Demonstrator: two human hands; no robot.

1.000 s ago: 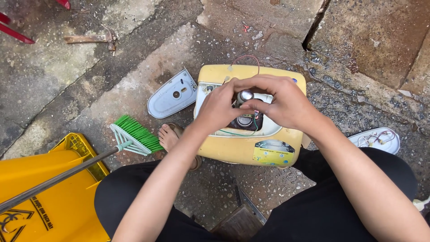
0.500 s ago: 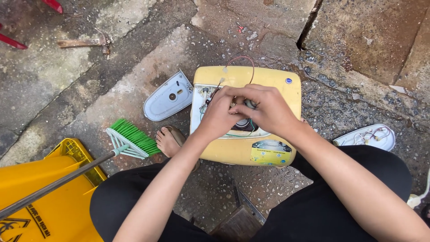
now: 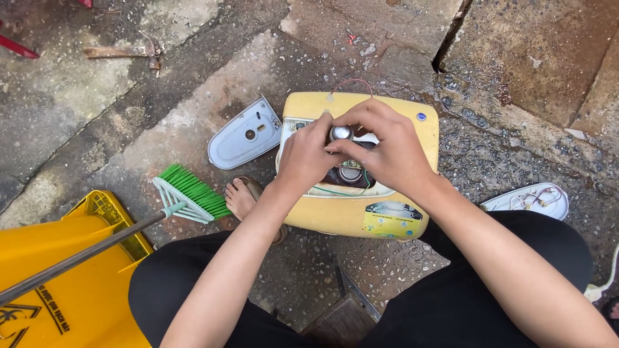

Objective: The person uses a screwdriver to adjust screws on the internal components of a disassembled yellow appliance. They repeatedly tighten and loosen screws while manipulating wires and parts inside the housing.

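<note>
Silvery metal knob sits pinched between the fingers of the left hand and right hand, atop the opened yellow appliance casing on wet concrete floor, grey cover plate just beside.

Casing — yellowed plastic, smooth, dull sheen, scuffed. Knob under the fingers: shiny metal. Cover beside it: grey plastic, matt. Broom — green plastic bristles, metal pole. Sign: glossy yellow plastic. Floor: rough concrete, pitted, damp-looking. Trousers: black matt cloth.
</note>
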